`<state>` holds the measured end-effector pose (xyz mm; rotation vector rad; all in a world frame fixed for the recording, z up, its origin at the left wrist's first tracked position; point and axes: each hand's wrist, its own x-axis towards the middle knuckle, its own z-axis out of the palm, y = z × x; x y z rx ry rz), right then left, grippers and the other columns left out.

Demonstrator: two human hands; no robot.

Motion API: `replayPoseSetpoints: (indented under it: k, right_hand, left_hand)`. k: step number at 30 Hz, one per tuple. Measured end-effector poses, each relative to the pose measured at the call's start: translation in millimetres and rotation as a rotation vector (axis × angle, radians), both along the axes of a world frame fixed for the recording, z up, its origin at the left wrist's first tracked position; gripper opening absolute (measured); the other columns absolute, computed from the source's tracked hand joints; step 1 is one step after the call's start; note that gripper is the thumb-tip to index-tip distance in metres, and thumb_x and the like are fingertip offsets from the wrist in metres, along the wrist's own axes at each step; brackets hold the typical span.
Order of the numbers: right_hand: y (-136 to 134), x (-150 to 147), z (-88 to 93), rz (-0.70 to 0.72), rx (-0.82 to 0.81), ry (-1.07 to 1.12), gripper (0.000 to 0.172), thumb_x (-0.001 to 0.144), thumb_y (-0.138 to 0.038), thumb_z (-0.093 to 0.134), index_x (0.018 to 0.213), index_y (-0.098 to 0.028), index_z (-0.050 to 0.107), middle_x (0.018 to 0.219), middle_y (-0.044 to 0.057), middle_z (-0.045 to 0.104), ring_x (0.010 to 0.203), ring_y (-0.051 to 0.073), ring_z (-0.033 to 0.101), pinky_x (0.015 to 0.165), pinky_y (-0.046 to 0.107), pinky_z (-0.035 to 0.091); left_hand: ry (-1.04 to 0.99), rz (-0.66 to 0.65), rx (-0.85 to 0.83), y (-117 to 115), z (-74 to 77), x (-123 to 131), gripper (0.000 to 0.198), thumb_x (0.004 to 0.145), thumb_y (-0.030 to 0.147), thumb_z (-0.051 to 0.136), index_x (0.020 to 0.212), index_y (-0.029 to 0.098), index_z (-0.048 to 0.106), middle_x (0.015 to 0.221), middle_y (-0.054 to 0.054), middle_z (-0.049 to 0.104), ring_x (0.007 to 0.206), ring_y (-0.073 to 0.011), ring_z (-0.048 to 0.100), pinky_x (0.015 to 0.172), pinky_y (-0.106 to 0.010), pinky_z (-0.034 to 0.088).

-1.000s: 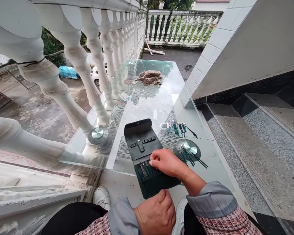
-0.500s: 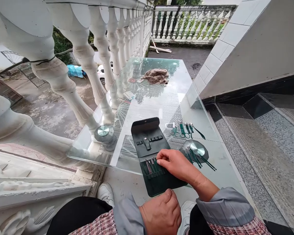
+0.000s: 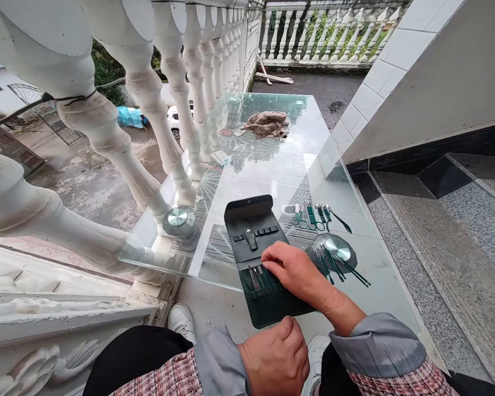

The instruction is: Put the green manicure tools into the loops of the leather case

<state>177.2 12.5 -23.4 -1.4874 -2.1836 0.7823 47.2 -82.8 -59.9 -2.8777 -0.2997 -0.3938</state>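
A dark green manicure case (image 3: 268,308) lies unfolded at the near edge of the glass table. Several slim metal manicure tools (image 3: 256,276) stand in the row of loops on its lower panel. Over that row is my right hand (image 3: 295,272), thumb and forefinger pinched together at the tool tops; what they hold is hidden. My left hand (image 3: 276,355) is curled closed at the case's lower edge, and its fingertips cannot be seen. The upper panel has vacant loops and a small snap strap (image 3: 251,237).
Scissors and nail clippers (image 3: 313,215) lie right of the case. Several thin green-handled tools (image 3: 334,261) rest over a round table-leg cap. A brown cloth (image 3: 267,125) and a small card (image 3: 220,158) are farther back. Balusters (image 3: 136,110) border the left, stairs (image 3: 429,214) the right.
The view has shifted slightly, so the table and case appear a little higher and farther right. My right hand has moved slightly left and up over the tool row. My left hand stays closed.
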Motion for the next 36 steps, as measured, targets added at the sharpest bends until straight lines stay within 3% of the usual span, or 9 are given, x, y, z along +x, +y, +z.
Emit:
replayPoseSetpoints:
  k: [7, 14, 18, 20, 22, 25, 27, 31, 36]
  right_hand:
    - [-1.6, 3.2, 0.5, 0.098, 0.023, 0.036, 0.014, 0.081, -0.013, 0.052, 0.075, -0.022, 0.062, 0.077, 0.000, 0.057, 0.072, 0.012, 0.053, 0.068, 0.025, 0.041]
    - [-4.2, 1.2, -3.8, 0.103, 0.032, 0.006, 0.014, 0.079, -0.013, 0.053, 0.075, -0.022, 0.064, 0.077, 0.000, 0.058, 0.073, 0.012, 0.053, 0.069, 0.025, 0.041]
    - [-7.9, 3.7, -2.1, 0.087, 0.069, 0.101, 0.013, 0.080, -0.015, 0.052, 0.078, -0.021, 0.063, 0.079, 0.001, 0.059, 0.075, 0.013, 0.055, 0.070, 0.025, 0.042]
    - [-7.5, 13.7, 4.3, 0.020, 0.116, 0.148, 0.013, 0.082, -0.018, 0.050, 0.085, -0.021, 0.063, 0.085, 0.002, 0.061, 0.081, 0.014, 0.056, 0.074, 0.026, 0.043]
    - [-5.6, 32.3, 12.8, -0.141, 0.171, 0.141, 0.014, 0.082, -0.021, 0.050, 0.087, -0.020, 0.062, 0.088, 0.004, 0.062, 0.084, 0.015, 0.056, 0.077, 0.028, 0.043]
    - [-3.9, 70.0, 22.1, -0.469, 0.191, 0.027, 0.014, 0.080, -0.029, 0.049, 0.076, -0.021, 0.060, 0.079, 0.003, 0.063, 0.074, 0.016, 0.057, 0.070, 0.028, 0.042]
    - [-6.0, 92.4, 22.8, -0.576, 0.098, -0.151, 0.015, 0.076, -0.032, 0.051, 0.068, -0.022, 0.058, 0.070, 0.001, 0.063, 0.066, 0.016, 0.055, 0.061, 0.027, 0.039]
    - [-15.8, 113.0, 14.0, -0.525, -0.082, -0.346, 0.025, 0.075, -0.041, 0.053, 0.058, -0.023, 0.052, 0.056, -0.001, 0.058, 0.055, 0.015, 0.050, 0.052, 0.025, 0.032]
    - [-22.3, 113.7, 7.5, -0.507, -0.140, -0.444, 0.021, 0.076, -0.037, 0.052, 0.061, -0.023, 0.055, 0.064, 0.000, 0.062, 0.061, 0.016, 0.053, 0.054, 0.025, 0.031]
  left_hand:
    - [0.013, -0.012, -0.005, 0.0, -0.5, -1.0, 0.026, 0.088, 0.016, 0.041, 0.094, 0.007, 0.064, 0.092, -0.013, 0.065, 0.093, -0.0284, 0.058, 0.085, -0.045, 0.038]
    - [-0.008, -0.006, -0.005, -0.7, -5.1, 1.2, 0.025, 0.089, 0.017, 0.041, 0.093, 0.007, 0.064, 0.091, -0.012, 0.065, 0.093, -0.0279, 0.058, 0.087, -0.045, 0.037]
    - [-0.018, -0.002, 0.009, -1.5, -9.1, 2.8, 0.025, 0.089, 0.019, 0.042, 0.093, 0.007, 0.064, 0.091, -0.012, 0.065, 0.092, -0.0273, 0.058, 0.088, -0.046, 0.036]
    - [-0.012, 0.001, 0.020, -1.3, -9.4, 2.9, 0.025, 0.088, 0.019, 0.043, 0.094, 0.007, 0.064, 0.091, -0.012, 0.065, 0.093, -0.0272, 0.058, 0.089, -0.046, 0.035]
    - [-0.004, 0.002, 0.027, -0.9, -8.6, 2.5, 0.024, 0.088, 0.019, 0.043, 0.094, 0.007, 0.064, 0.091, -0.012, 0.065, 0.092, -0.0274, 0.058, 0.089, -0.047, 0.035]
    - [0.005, -0.004, 0.036, -0.5, -6.6, 2.2, 0.025, 0.088, 0.020, 0.044, 0.095, 0.006, 0.064, 0.092, -0.013, 0.065, 0.092, -0.0279, 0.058, 0.089, -0.048, 0.034]
    - [0.012, -0.001, 0.042, -0.6, -5.7, 2.6, 0.025, 0.088, 0.021, 0.044, 0.096, 0.006, 0.063, 0.093, -0.013, 0.065, 0.093, -0.0278, 0.058, 0.088, -0.048, 0.034]
    - [0.015, 0.009, 0.051, -0.8, -4.6, 4.6, 0.026, 0.088, 0.021, 0.043, 0.097, 0.006, 0.063, 0.095, -0.015, 0.065, 0.092, -0.0277, 0.058, 0.086, -0.048, 0.035]
    - [0.001, 0.010, 0.062, 0.5, -3.8, 6.7, 0.027, 0.089, 0.020, 0.042, 0.096, 0.006, 0.063, 0.094, -0.014, 0.065, 0.091, -0.0277, 0.058, 0.085, -0.047, 0.036]
